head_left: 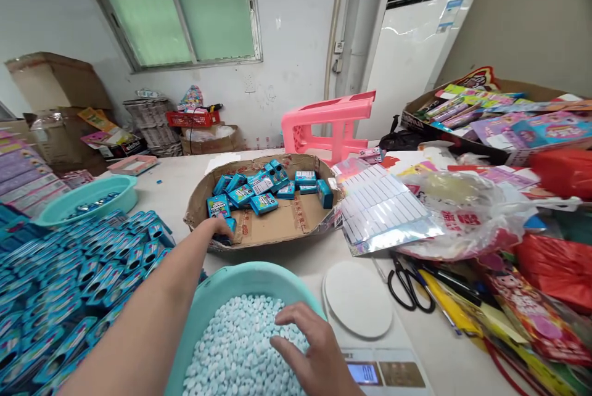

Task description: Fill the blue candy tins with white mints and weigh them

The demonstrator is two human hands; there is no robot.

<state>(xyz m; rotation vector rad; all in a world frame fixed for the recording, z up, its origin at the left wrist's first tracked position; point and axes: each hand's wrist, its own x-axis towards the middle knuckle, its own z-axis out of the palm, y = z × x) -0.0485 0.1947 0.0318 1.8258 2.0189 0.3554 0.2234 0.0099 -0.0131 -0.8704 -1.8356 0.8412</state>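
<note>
My left hand (217, 227) reaches across into the shallow cardboard tray (250, 234), its fingers curled at a small blue box (230, 224) near the tray's left end. The fingertips are mostly hidden behind the hand. Several more small blue printed boxes (264, 203) lie loosely in the tray. Below, a turquoise basin (217, 280) holds many pale blue and white candy-like tablets (240, 340). My right hand (311, 346) hovers over the basin's right side with thumb and fingers apart, holding nothing. Just right of it is a white weighing scale (358, 300), its display reading 0.0.
Rows of open blue boxes (83, 285) cover the left, with another turquoise basin (127, 198) behind. Black-handled scissors (409, 285), a label sheet (383, 208), plastic bags (467, 211) and packaging crowd the right. A pink stool (328, 115) stands beyond the tray.
</note>
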